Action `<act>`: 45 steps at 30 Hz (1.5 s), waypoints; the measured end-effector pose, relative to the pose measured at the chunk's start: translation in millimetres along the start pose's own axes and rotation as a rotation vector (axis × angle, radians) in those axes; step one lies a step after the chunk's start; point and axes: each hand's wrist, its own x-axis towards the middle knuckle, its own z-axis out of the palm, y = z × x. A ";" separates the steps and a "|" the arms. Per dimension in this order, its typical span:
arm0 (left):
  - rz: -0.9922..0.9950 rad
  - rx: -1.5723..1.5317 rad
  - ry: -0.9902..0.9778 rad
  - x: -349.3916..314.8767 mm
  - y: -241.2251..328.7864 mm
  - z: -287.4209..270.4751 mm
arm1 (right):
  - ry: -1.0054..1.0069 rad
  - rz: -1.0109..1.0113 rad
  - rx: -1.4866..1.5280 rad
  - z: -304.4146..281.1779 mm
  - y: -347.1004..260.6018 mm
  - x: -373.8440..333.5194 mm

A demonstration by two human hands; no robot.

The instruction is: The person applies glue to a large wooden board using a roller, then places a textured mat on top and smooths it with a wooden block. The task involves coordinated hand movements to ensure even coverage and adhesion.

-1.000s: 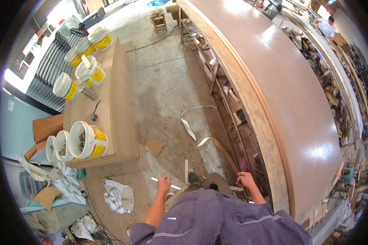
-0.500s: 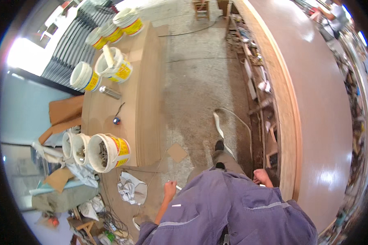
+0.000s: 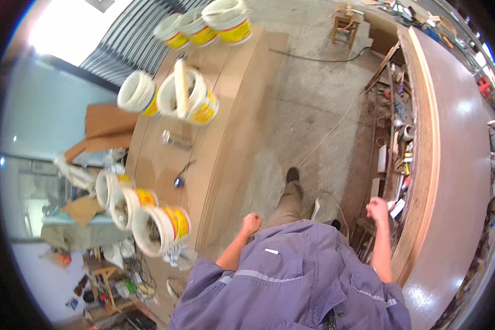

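You wear a purple-grey work shirt (image 3: 283,300) whose sleeves (image 3: 204,274) are short. A pale stripe (image 3: 272,277) crosses its left side, and a small white tag (image 3: 271,251) sits there too. Your trousers (image 3: 285,207) are brownish, your shoes (image 3: 292,175) dark.

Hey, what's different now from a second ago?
The person has walked forward, and one dark shoe is now well ahead. The right hand has swung forward. The brown square on the floor has gone from sight. A white strip showed by the left hand before; I can't tell if it's there now. The buckets stayed on the board stack.
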 end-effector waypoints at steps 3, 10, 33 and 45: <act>0.002 -0.042 0.016 108.7 48.7 -47.8 | 0.040 0.235 0.023 10.3 7.4 19.6; 0.304 -0.428 -0.048 258.6 401.0 -239.9 | -0.064 0.172 -0.182 13.1 43.7 8.8; 1.534 -1.056 -1.078 413.0 1072.2 -491.4 | -0.010 0.014 0.358 -97.1 -584.6 662.1; 1.208 -1.273 -1.479 626.5 1281.1 -551.5 | 0.183 0.571 0.360 -23.3 -534.0 614.2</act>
